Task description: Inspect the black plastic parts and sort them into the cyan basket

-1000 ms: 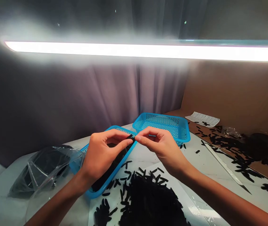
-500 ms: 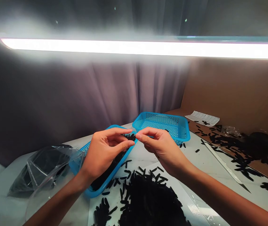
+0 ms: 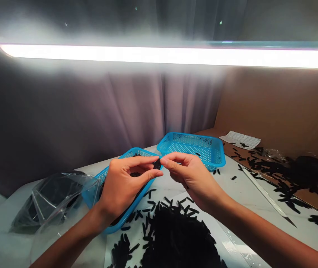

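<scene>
My left hand (image 3: 122, 178) is over the near blue basket (image 3: 117, 227), its thumb and index finger closed on a small bunch of black strips (image 3: 157, 164). Against the right end of that bunch, the fingertips of my right hand (image 3: 188, 169) are pinched together. How many strips sit between the fingers cannot be made out. Inside the near basket lie more black strips, partly covered by my left hand. Below my hands, a large heap of short black strips (image 3: 180, 238) spreads over a white sheet (image 3: 219, 227).
A second blue basket (image 3: 217, 149) stands behind, with a black strip in it. To the left is a clear plastic bag (image 3: 53, 201) with dark contents. On the right lie a craft knife (image 3: 267, 197), a gridded paper (image 3: 241, 140) and dark scattered strips (image 3: 295, 171). A bright tube lamp (image 3: 159, 56) hangs across.
My left fingertips have closed in and tilted slightly, and the black bunch now shows as a compact dark patch. My right hand has stayed nearly in place.
</scene>
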Motion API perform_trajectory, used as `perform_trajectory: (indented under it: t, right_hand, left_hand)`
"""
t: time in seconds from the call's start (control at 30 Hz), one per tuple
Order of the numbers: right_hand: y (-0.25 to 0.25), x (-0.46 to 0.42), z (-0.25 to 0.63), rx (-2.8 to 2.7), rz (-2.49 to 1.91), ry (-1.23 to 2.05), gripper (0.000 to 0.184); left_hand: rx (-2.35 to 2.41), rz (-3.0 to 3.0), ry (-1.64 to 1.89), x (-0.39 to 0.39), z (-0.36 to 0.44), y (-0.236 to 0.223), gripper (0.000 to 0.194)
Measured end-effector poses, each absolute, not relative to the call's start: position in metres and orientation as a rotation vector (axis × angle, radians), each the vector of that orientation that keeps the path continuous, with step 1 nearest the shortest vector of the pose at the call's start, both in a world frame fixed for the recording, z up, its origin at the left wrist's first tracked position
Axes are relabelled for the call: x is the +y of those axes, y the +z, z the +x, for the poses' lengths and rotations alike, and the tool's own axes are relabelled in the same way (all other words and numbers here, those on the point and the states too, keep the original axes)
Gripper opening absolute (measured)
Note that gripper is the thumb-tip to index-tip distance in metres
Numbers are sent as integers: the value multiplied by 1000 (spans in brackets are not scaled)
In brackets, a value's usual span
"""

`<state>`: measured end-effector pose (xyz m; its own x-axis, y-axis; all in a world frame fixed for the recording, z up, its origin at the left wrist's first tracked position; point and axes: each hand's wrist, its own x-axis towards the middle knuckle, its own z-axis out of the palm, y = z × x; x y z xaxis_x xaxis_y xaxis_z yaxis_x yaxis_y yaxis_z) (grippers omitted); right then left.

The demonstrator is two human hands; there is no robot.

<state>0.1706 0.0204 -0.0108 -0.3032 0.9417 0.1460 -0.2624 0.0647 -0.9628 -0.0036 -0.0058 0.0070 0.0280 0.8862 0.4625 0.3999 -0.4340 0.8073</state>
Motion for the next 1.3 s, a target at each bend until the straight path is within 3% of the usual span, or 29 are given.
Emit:
perform_trajectory:
  t: [0.77, 1.07, 1.3]
  right_hand:
    - [-15, 20, 170, -1242, -723, 1544, 31]
    - [-8, 25, 177, -1415, -832, 1413, 34]
    - [-4, 25, 178, -1308, -828, 1464, 31]
  left_hand:
    - [1197, 1848, 1325, -6, -3, 7, 25]
    - [1236, 1934, 1281, -7, -4, 6, 23]
    - [1192, 1815, 1340, -6, -4, 3, 38]
